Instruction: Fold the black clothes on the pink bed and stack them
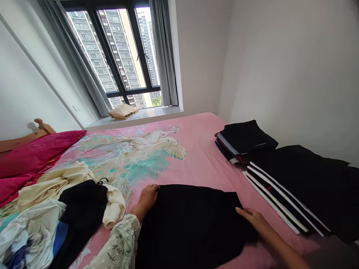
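A black garment (193, 224) lies spread out in front of me, its straight top edge facing the window; its exact kind I cannot make out. My left hand (148, 196) is closed on its upper left corner, fingers curled over the cloth. At the right edge, my right hand (249, 216) pinches the fabric between thumb and fingers. The garment's near end runs out of the picture. Beneath it is the pink bed sheet (196, 157), printed with a white bird.
To the left lies a loose heap with a cream cloth (61, 179), a black garment (82, 205) and a white garment (30, 224). Folded dark clothes (249, 136) and a larger stack of black and white garments (303, 183) stand at right. Red pillows (42, 153) rest by the headboard.
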Demonstrator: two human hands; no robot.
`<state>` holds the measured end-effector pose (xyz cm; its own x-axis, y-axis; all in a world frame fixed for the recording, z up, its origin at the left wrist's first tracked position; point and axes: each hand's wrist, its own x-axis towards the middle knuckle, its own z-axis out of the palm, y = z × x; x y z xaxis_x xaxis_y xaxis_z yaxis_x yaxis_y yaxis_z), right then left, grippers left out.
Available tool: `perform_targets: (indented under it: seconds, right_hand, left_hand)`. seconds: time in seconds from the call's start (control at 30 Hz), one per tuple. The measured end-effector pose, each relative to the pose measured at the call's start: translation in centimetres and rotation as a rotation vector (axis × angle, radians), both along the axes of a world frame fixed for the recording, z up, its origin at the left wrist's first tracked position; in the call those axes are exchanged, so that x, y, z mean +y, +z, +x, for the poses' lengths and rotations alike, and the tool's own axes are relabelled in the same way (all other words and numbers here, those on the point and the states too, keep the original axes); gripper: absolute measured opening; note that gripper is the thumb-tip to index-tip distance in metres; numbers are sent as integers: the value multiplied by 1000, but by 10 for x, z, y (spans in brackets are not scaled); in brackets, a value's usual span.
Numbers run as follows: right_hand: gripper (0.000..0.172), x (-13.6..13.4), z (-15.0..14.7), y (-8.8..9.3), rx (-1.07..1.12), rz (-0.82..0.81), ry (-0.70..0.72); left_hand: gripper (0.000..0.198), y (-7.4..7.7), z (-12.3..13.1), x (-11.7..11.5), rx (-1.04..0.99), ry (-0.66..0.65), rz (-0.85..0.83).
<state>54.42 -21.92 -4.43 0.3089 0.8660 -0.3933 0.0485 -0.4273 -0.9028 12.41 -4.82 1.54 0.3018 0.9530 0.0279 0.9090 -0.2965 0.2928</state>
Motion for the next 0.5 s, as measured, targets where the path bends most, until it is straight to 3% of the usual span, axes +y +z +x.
perform_targets:
  seconds: [0.27,0.5]
  right_hand:
    - [43,0,6,-7,27,-42,61]
    - [40,1,6,-3,11,-17,38]
  left_hand:
    - [16,2,-3,29,66,-57,-27]
    - [24,-16,3,31,57,2,16]
